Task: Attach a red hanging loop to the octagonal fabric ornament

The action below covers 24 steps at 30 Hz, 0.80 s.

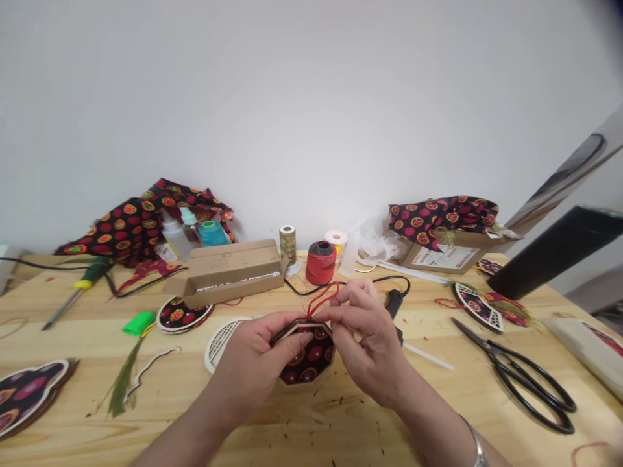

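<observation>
My left hand (257, 357) grips an octagonal ornament (312, 360) from its left side, thumb on the front. Dark fabric with pink and orange round motifs fills its pale wooden frame. A looped red cord (321, 298) rises from the ornament's top edge. My right hand (370, 344) is closed, thumb and index finger pinched together at the base of this cord; the exact grip is partly hidden by the fingers. Behind my left hand lies a round pale lattice piece (214, 347), partly covered.
Black-handled scissors (516, 370) lie at right, a glue gun (395, 305) behind my right hand. Red thread (320, 263), an open cardboard box (233, 275) and a gold spool (287, 243) stand behind. Leftward are a green tassel (125, 376), a screwdriver (82, 285) and patterned fabric (126, 227).
</observation>
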{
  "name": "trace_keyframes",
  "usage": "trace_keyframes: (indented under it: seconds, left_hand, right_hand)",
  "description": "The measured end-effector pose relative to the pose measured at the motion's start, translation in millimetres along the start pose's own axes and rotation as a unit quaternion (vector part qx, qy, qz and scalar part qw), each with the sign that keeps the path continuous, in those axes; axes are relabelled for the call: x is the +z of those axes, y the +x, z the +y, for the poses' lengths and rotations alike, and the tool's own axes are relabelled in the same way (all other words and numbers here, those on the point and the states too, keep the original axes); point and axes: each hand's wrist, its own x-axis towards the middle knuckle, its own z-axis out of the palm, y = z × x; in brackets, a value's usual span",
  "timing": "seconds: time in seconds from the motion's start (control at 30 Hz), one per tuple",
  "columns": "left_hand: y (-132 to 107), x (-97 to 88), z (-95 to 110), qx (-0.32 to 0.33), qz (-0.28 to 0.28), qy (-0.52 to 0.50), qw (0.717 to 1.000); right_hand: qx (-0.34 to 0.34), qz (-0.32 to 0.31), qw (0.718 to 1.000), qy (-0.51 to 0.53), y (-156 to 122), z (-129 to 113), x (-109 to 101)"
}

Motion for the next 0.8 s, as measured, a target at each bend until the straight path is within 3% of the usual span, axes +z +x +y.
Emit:
trace_keyframes:
  seconds: [0.43,0.8]
  left_hand:
    - [0.2,0.4,-1.1,0.005,0.007,0.022,1.0]
    - [0.8,0.5,-0.7,-0.006,-0.01,-0.012,1.0]
  right_hand:
    - [-0.047,-0.033,0.996,-0.073,-1.2,-5.8,-0.9]
    - [-0.004,0.027,0.999,0.021,-0.6,-1.1,3.4]
